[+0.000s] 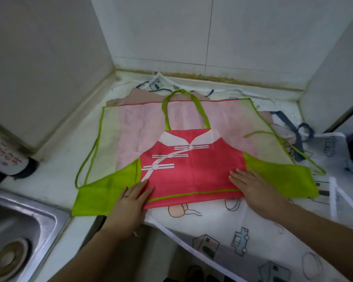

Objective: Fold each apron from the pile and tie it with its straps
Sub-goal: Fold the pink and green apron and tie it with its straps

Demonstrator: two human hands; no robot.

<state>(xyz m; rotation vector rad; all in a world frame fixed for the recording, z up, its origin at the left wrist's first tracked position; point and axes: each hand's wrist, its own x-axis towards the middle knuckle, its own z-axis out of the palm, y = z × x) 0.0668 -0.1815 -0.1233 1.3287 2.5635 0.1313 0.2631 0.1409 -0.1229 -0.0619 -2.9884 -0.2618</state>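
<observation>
1. Two hands, both spread flat with straight fingers and gripping nothing, press palm-down on the red-and-green apron (192, 171). The left hand (135, 197) is at about 7 o'clock of its red front panel and the right hand (251, 186) at about 4 o'clock, well apart from each other.
2. Judging by how it lies, the apron is doubled once, with the bib laid over the paler reverse of the skirt. The step in hand looks like flattening that fold along the near edge.
3. To do it well, sweep the palms outward from the middle toward 9 and 3 o'clock so creases leave. Check that the green side wings match before the next fold.
4. Bring the neck loop (183, 106), at 12 o'clock, inside the outline, or it will likely poke out of the bundle.
5. Leave the left waist strap (86, 159) at 9 o'clock and the right waist strap (306, 157) at 3 o'clock trailing outside, since they are needed for tying. The thin cloth looks slippery, so a fold may slide open if pressure lifts early.
6. The apron lies mid-worktop (55, 165) on top of a white printed apron (232, 231), which spreads toward 5 o'clock and appears to hang over the near edge. Lift only the top layer.
7. At 8 o'clock a steel sink (18, 220) sits just beside the apron's green left corner, so keep that strap out of it.
</observation>
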